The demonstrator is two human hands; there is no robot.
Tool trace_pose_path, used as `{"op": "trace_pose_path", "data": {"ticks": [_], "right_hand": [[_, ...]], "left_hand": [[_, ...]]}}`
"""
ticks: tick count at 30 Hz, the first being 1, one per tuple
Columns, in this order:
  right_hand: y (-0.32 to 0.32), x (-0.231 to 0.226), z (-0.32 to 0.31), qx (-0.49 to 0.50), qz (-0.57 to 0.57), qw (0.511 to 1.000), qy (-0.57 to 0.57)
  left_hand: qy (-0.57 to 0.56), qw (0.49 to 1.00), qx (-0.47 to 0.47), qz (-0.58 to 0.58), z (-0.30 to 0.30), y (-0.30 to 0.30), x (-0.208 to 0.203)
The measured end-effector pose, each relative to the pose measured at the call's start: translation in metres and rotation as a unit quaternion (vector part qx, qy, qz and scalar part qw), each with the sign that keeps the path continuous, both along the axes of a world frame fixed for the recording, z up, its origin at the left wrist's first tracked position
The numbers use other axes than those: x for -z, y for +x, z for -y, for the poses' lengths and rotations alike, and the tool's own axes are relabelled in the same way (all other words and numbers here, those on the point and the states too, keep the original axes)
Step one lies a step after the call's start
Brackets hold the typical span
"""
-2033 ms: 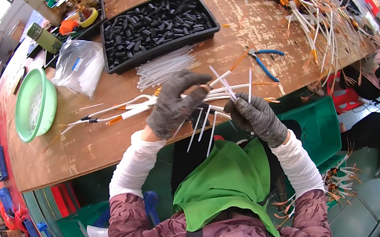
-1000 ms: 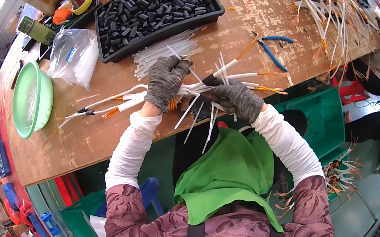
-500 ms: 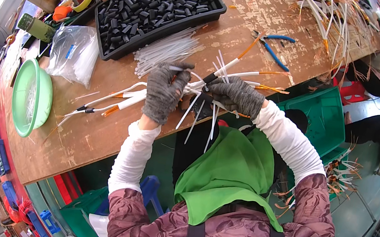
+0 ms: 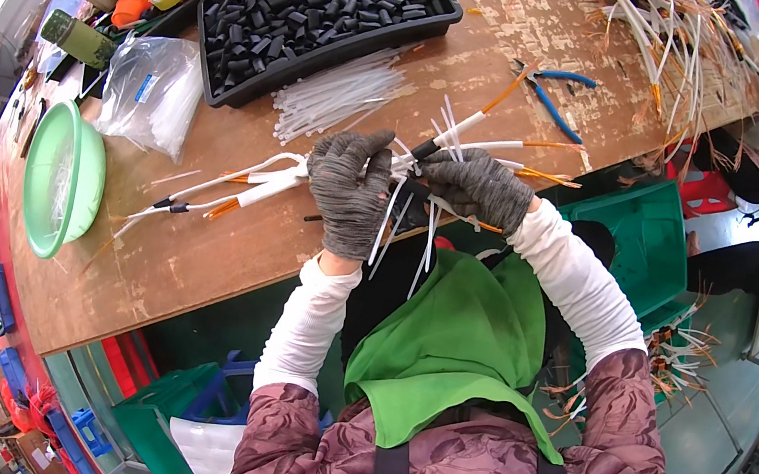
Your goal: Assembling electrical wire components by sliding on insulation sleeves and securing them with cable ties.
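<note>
At the near edge of the bench (image 4: 193,255), both gloved hands work a bundle of white cables (image 4: 434,160) with orange ends; left hand (image 4: 348,186) is closed around the bundle where its long tails run off to the left, right hand (image 4: 478,185) is closed on the same bundle just beside it, grip pressed tight on the strands; white cable ties (image 4: 402,226) hang down from the bundle between the hands, so some tying looks done; loose tie tails are untrimmed, and blue-handled cutters (image 4: 551,100) lie untouched farther right; a pile of spare white ties (image 4: 333,97) sits just beyond the hands, plenty left; black tray (image 4: 439,14) of black sleeves at the far side looks full; far right a heap of loose wires (image 4: 669,34) waits, judged as work left; green bowl (image 4: 59,181) and clear plastic bag (image 4: 151,90) sit far left.
</note>
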State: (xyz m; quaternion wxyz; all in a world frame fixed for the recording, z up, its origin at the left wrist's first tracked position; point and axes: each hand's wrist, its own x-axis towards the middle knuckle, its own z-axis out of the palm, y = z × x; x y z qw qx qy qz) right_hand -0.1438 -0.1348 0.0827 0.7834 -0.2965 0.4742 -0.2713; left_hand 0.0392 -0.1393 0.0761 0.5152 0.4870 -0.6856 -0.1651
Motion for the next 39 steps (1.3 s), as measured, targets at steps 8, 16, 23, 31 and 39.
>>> {"op": "trace_pose_path", "data": {"ticks": [8, 16, 23, 31, 39], "right_hand": [[0.000, -0.001, -0.002, 0.022, 0.001, 1.000, 0.005], [0.001, 0.021, -0.004, -0.040, -0.132, 0.801, -0.583], [0.006, -0.012, -0.010, -0.035, -0.103, 0.956, -0.271], [0.006, 0.004, -0.005, -0.081, -0.087, 0.944, -0.309], [0.028, -0.040, -0.038, -0.068, -0.100, 0.893, -0.434]], "left_hand": [[-0.054, 0.998, 0.002, 0.038, -0.002, -0.007, -0.001], [-0.022, 0.998, 0.055, 0.030, -0.013, -0.009, -0.004], [-0.111, 0.984, 0.088, 0.105, -0.018, 0.003, 0.000], [-0.156, 0.970, 0.072, 0.172, -0.014, 0.001, -0.003], [-0.018, 0.977, 0.044, 0.207, 0.005, -0.004, 0.012]]}}
